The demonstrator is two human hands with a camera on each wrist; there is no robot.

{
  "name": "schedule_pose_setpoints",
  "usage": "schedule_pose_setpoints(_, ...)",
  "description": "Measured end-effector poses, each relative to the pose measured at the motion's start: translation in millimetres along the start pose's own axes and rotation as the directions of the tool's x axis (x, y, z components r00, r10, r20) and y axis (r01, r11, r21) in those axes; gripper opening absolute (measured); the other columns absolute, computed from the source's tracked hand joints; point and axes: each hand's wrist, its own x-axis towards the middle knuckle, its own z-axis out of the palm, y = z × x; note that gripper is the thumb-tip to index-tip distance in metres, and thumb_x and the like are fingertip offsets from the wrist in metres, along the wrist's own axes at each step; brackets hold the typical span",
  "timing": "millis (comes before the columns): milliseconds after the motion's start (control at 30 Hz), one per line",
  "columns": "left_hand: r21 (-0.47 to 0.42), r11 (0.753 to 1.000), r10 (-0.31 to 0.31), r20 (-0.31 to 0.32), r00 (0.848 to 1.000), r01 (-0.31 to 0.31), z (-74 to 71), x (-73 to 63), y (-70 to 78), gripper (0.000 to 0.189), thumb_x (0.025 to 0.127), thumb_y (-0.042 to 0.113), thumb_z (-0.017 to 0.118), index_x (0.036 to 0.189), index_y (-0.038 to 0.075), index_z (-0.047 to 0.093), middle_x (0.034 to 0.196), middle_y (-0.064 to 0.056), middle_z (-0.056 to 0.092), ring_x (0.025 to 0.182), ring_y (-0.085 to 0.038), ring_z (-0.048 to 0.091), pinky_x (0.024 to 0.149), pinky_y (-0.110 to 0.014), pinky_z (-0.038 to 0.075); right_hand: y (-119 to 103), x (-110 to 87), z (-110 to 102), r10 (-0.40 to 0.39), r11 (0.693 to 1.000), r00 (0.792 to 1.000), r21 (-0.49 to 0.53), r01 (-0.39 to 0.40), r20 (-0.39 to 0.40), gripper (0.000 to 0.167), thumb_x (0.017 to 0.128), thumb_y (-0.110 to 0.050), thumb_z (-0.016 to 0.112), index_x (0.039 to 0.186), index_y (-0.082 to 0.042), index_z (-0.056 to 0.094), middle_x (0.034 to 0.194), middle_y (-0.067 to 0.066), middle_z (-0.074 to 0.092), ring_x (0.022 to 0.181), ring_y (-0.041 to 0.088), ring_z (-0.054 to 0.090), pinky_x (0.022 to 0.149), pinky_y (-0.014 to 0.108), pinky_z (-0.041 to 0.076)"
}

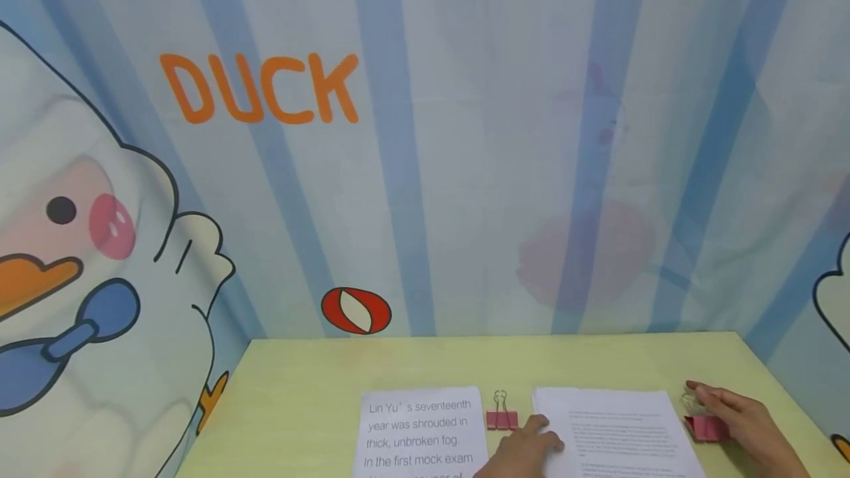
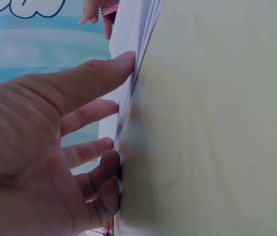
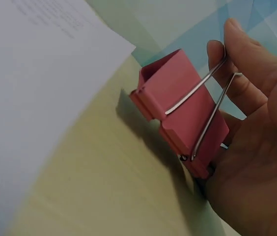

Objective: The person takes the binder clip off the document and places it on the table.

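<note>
A stack of printed paper (image 1: 620, 426) lies at the front right of the table. My left hand (image 1: 521, 454) rests along the stack's left edge; in the left wrist view its thumb (image 2: 99, 78) touches the sheets and the other fingertips meet the edge. Just beyond the stack's right side, my right hand (image 1: 753, 423) holds a large pink binder clip (image 3: 185, 105). The thumb and a finger pinch one of its wire handles in the right wrist view. The clip's mouth faces the paper's corner, a small gap away.
Another pink binder clip (image 1: 501, 420), handles pointing away, stands left of the stack. Further left lies a sheet with large print (image 1: 418, 437). The pale yellow table (image 1: 299, 375) ends at a striped cloth backdrop (image 1: 465, 168) with a cartoon duck.
</note>
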Motion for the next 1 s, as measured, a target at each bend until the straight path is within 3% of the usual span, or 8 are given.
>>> schedule_pose_setpoints(67,-0.010,1.000,-0.015,-0.004,1.000,0.015,-1.2,-1.2,1.3,0.052,0.076,0.046,0.087,0.122,0.028,0.072,0.140,0.007,0.051,0.110,-0.015,0.060,0.089,-0.032,0.052,-0.7,0.6,0.5,0.019,1.000,1.000,-0.017,-0.019,0.003,0.069,0.101,-0.055,0.053,0.141,0.002,0.056,0.134,0.002,0.064,0.125,0.029,0.058,0.102,0.060,0.040)
schedule_pose_setpoints(100,-0.008,1.000,-0.016,-0.010,1.000,0.016,-1.2,-1.7,1.6,0.053,0.075,0.046,0.087,0.123,0.029,0.071,0.140,0.008,0.051,0.110,-0.015,0.060,0.089,-0.032,0.052,-0.5,0.2,1.6,0.021,0.999,1.000,-0.026,-0.021,0.000,0.072,0.101,-0.055,0.052,0.143,0.004,0.052,0.138,0.007,0.061,0.125,0.030,0.058,0.102,0.060,0.041)
schedule_pose_setpoints(200,0.008,1.000,0.002,-0.025,1.000,-0.002,-0.4,-2.5,2.2,0.053,0.075,0.044,0.087,0.123,0.028,0.071,0.140,0.006,0.051,0.109,-0.017,0.061,0.088,-0.033,0.052,0.8,0.5,6.1,0.026,0.999,1.000,-0.040,-0.027,-0.010,0.078,0.103,-0.055,0.050,0.149,0.008,0.040,0.150,0.029,0.041,0.138,0.054,0.032,0.102,0.064,0.039)
schedule_pose_setpoints(600,0.018,1.000,0.000,0.015,1.000,0.000,-4.5,-5.8,1.9,0.055,0.079,0.047,0.084,0.128,0.027,0.068,0.142,0.007,0.052,0.114,-0.015,0.059,0.092,-0.031,0.051,1.4,2.1,8.1,0.073,0.997,0.996,-0.011,-0.074,-0.051,0.090,0.098,-0.064,0.050,0.151,0.008,0.037,0.156,0.031,0.030,0.143,0.055,0.018,0.106,0.071,0.026)
schedule_pose_setpoints(700,0.010,1.000,-0.010,0.045,0.999,0.009,-7.6,-6.0,1.9,0.056,0.081,0.045,0.083,0.131,0.027,0.066,0.143,0.008,0.051,0.117,-0.013,0.058,0.095,-0.030,0.049,-1.5,-3.0,6.8,0.070,0.997,0.995,0.019,-0.069,-0.065,0.086,0.099,-0.063,0.048,0.149,0.007,0.040,0.156,0.034,0.027,0.140,0.055,0.024,0.103,0.070,0.031)
schedule_pose_setpoints(833,-0.020,0.999,-0.040,0.056,0.998,0.041,-9.9,-7.0,2.1,0.054,0.083,0.040,0.082,0.133,0.029,0.065,0.142,0.010,0.051,0.116,-0.009,0.058,0.096,-0.029,0.049,-6.4,-8.4,5.5,0.049,0.998,0.995,0.047,-0.045,-0.092,0.079,0.100,-0.060,0.048,0.144,0.006,0.044,0.136,0.026,0.051,0.128,0.045,0.041,0.096,0.057,0.043)
schedule_pose_setpoints(933,-0.063,0.996,-0.061,0.046,0.997,0.064,-12.0,-8.2,2.2,0.052,0.084,0.037,0.082,0.132,0.031,0.065,0.140,0.013,0.052,0.114,-0.007,0.058,0.097,-0.028,0.049,-11.8,-11.1,5.6,0.036,0.998,0.992,0.046,-0.031,-0.119,0.078,0.101,-0.058,0.047,0.142,0.008,0.045,0.129,0.017,0.056,0.127,0.044,0.041,0.095,0.054,0.044)
schedule_pose_setpoints(1000,-0.082,0.995,-0.055,0.023,0.998,0.057,-14.1,-9.5,1.9,0.050,0.084,0.036,0.082,0.131,0.031,0.065,0.137,0.014,0.053,0.112,-0.004,0.058,0.095,-0.027,0.049,-16.1,-12.6,6.4,0.021,0.999,0.993,0.041,-0.016,-0.119,0.079,0.102,-0.058,0.046,0.142,0.011,0.043,0.136,0.028,0.049,0.133,0.051,0.033,0.098,0.060,0.041)
